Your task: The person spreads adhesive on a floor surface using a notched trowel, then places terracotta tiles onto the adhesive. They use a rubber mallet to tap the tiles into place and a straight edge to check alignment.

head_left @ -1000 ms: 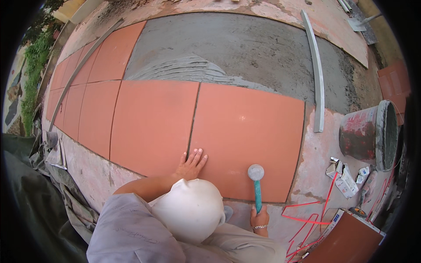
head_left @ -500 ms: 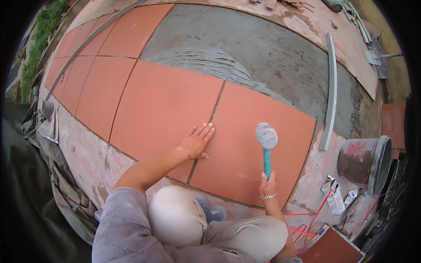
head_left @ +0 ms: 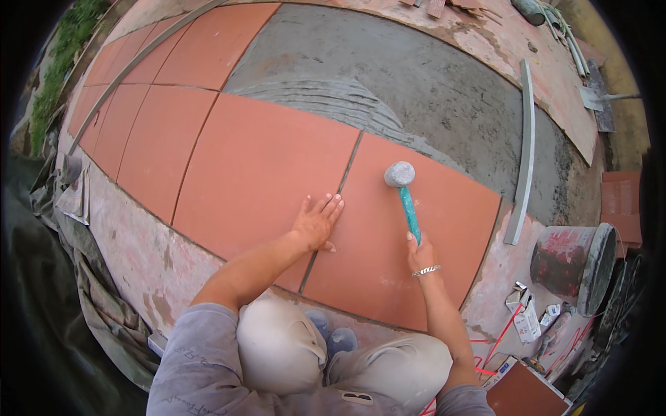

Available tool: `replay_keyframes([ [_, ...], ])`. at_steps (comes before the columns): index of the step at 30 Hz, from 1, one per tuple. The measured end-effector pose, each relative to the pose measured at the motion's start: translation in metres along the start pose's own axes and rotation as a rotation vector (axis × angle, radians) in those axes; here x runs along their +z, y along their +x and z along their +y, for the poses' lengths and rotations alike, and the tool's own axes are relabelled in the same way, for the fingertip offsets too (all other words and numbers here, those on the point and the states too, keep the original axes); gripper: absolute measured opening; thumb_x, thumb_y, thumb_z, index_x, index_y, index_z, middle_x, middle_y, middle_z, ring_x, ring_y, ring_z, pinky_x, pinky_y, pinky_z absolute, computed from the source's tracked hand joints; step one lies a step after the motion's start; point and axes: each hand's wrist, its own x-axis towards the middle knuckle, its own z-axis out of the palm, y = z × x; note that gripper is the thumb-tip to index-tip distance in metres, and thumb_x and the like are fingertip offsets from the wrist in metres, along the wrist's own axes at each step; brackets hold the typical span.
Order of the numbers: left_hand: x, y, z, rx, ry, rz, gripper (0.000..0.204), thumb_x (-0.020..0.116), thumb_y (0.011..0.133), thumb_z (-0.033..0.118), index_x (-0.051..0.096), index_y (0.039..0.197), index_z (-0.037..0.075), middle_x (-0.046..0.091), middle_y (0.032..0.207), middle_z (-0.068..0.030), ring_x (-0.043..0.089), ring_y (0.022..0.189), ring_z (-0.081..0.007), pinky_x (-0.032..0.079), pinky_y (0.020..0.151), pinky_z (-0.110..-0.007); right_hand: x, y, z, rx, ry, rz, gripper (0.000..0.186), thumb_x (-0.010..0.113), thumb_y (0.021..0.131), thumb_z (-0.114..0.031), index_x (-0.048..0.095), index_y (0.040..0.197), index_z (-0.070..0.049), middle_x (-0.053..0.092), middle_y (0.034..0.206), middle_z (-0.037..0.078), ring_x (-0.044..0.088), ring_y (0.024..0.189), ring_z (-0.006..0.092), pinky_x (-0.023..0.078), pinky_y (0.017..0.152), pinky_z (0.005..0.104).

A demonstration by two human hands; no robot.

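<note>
My right hand (head_left: 422, 254) is wrapped round the teal handle of a rubber mallet (head_left: 400, 175). Its pale grey head is over the right-hand terracotta tile (head_left: 444, 229); whether it touches the surface I cannot tell. My left hand (head_left: 318, 222) lies flat with fingers spread across the joint between that tile and the large terracotta tile (head_left: 267, 156) to its left. Beyond the right-hand tile's far edge is grey mortar (head_left: 388, 62), with combed ridges (head_left: 319, 97) in part of it.
A long metal straightedge (head_left: 525, 152) lies to the right across the mortar's edge. Further right are a dirty bucket (head_left: 565, 263) on its side, a small white carton (head_left: 525, 315) and red strapping. Another long bar (head_left: 139, 59) crosses the far-left tiles. A trowel (head_left: 593, 98) lies far right.
The mallet has moved away from me and slightly left, its head now tilted to show its side. My right forearm reaches further forward. The left hand stays on the joint.
</note>
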Motion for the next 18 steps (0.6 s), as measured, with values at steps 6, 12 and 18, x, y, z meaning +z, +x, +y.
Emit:
replay_keyframes([
  [6,-0.002,0.000,-0.001,0.005,-0.004,-0.019,0.122,0.074,0.079,0.068,0.010,0.165,0.008,0.011,0.172,-0.0072,0.012,0.159,-0.0258,0.020,0.124,-0.061,0.008,0.012,-0.014,-0.063,0.020,0.027,0.045,0.053,0.104,-0.047,0.062,0.107,-0.003,0.068,0.082,0.025,0.067,0.079,0.0477,0.051,0.069,0.0558],
  [12,0.003,0.002,-0.003,0.017,0.002,0.013,0.122,0.073,0.079,0.069,0.010,0.165,0.008,0.012,0.172,-0.0082,0.011,0.159,-0.0272,0.017,0.124,-0.063,0.005,0.009,-0.023,-0.067,0.029,-0.026,0.046,0.054,0.103,-0.048,0.062,0.107,-0.003,0.067,0.079,0.025,0.067,0.079,0.0478,0.051,0.068,0.0558],
  [18,0.003,0.002,-0.005,0.023,-0.001,0.071,0.121,0.075,0.078,0.068,0.013,0.164,0.008,0.014,0.172,-0.0084,0.012,0.159,-0.0272,0.017,0.123,-0.065,0.007,-0.002,-0.031,-0.021,-0.033,-0.075,0.043,0.058,0.102,-0.046,0.062,0.103,-0.003,0.066,0.075,0.026,0.066,0.074,0.0495,0.050,0.064,0.0570],
])
